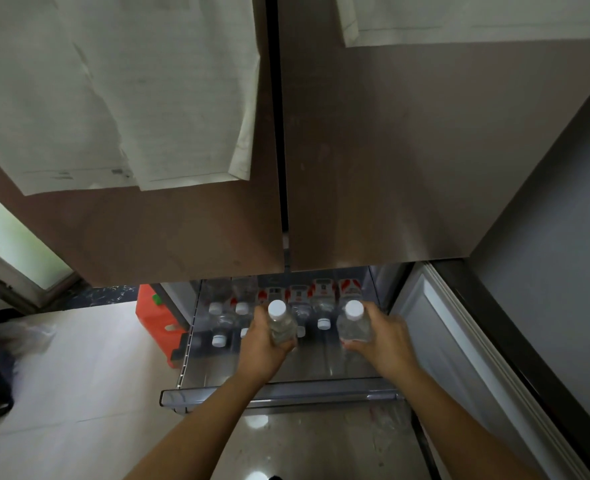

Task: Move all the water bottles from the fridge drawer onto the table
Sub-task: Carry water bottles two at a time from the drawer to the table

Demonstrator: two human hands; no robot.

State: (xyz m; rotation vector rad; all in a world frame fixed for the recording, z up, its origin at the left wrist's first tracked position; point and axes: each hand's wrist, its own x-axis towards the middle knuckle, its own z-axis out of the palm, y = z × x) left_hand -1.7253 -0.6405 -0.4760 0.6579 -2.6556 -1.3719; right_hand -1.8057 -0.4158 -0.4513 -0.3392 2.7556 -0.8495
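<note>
My left hand (pixel 264 341) grips a bottle (pixel 280 325), right hand (pixel 389 341) grips a 2nd bottle (pixel 354 325), both over the fridge drawer (pixel 279 393). Several other bottles (pixel 323 308) left inside; tabletop not in view. Prob. early on.

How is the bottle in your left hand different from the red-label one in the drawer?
The left hand grips the clear white-capped plastic bottle upright above the fridge drawer; the red-labelled clear bottle seems to lie inside, untouched. The held bottle shows no label; the other's is red and white. Both are clear plastic with white caps.

Hanging papers (pixel 113 81); orange crate (pixel 155 322), perhaps.
</note>
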